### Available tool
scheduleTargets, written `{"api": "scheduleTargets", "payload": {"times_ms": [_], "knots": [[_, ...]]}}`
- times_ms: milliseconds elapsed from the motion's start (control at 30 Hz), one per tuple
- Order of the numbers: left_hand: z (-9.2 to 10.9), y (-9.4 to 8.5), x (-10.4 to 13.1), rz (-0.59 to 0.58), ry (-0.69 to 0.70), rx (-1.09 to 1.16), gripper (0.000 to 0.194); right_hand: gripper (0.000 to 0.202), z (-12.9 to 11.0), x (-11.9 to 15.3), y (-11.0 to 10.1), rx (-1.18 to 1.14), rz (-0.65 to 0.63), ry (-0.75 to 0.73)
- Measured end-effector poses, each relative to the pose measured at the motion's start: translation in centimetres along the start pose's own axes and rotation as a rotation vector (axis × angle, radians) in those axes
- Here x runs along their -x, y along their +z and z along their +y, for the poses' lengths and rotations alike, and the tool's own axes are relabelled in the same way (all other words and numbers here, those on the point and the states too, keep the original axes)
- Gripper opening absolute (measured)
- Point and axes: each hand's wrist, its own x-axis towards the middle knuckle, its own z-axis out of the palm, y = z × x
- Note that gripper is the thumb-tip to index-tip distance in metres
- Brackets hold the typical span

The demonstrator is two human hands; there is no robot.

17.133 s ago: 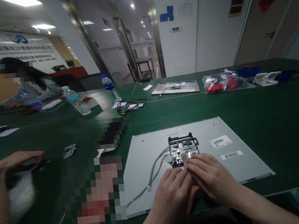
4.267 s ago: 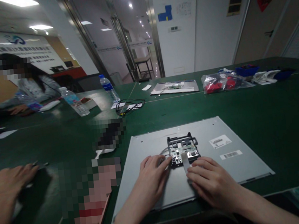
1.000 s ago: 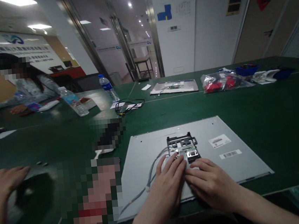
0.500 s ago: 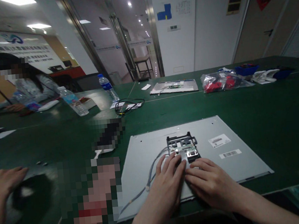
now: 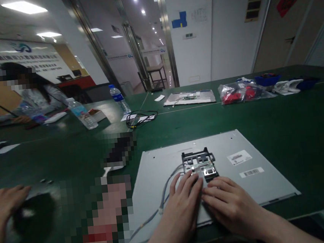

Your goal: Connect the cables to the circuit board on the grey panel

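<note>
Fingers of the left hand (image 5: 184, 207) and right hand (image 5: 230, 204) are being pressed flat, nothing clamped, beside the circuit board (image 5: 202, 170) on the grey panel (image 5: 242, 182); its cable (image 5: 164, 192) is lying loose, apparently unconnected.

Green tables (image 5: 294, 124); white walls (image 5: 228, 35); glass doors (image 5: 132, 51); ceiling lights (image 5: 23, 7)

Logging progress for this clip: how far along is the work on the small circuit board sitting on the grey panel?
Looks done: the circuit board sits in its black bracket on the grey panel. In hand: the left hand and right hand press flat at the board's near edge, fingertips meeting. Left, probably: the grey cable trails loose, its connector lying unplugged on the panel.
</note>
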Motion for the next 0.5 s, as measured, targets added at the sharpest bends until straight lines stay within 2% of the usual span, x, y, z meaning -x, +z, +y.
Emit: {"api": "scheduleTargets", "payload": {"times_ms": [500], "knots": [[0.15, 0.15, -0.07, 0.128, 0.026, 0.083, 0.061, 0.024, 0.10, 0.12, -0.12, -0.006, -0.010, -0.012]]}}
